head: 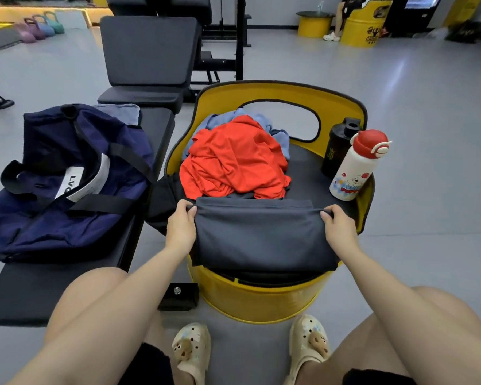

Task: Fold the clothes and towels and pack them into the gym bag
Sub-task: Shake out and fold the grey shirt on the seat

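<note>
A dark grey garment (261, 234) lies folded flat on the front of the yellow barrel seat (250, 298). My left hand (181, 223) pinches its far left corner and my right hand (338, 227) pinches its far right corner. Behind it a crumpled red shirt (233, 159) lies on a light blue garment (222, 120), and black cloth (161, 201) hangs off the seat's left side. The navy gym bag (67, 176) sits open on the black bench (53, 290) to the left, a grey-blue towel (122, 113) behind it.
A white bottle with a red cap (356, 168) and a black shaker (338, 147) stand on the seat's right edge. Gym benches (147, 54) stand behind, kettlebells (39, 27) at the far left. My knees and sandalled feet (192, 351) are at the bottom.
</note>
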